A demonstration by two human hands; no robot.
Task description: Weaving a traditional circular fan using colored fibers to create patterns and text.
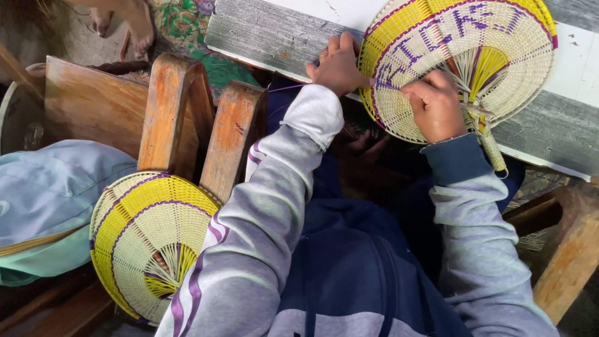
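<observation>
A round woven fan (499, 68) in cream, yellow and purple lies on a grey wooden board (274, 34), its short wrapped handle pointing down right. My left hand (337, 64) grips the fan's left rim, thumb and fingers closed over the edge. My right hand (435, 103) rests on the fan's lower face, fingers pinched on a thin weaving strand near the purple band. Both arms wear grey sleeves with purple stripes.
A second woven fan (146, 240) of the same colours leans at lower left beside a wooden chair frame (187, 118). Light blue cloth (50, 193) lies at left. Another person's bare foot (134, 22) shows at the top. A wooden bench leg (571, 249) stands at right.
</observation>
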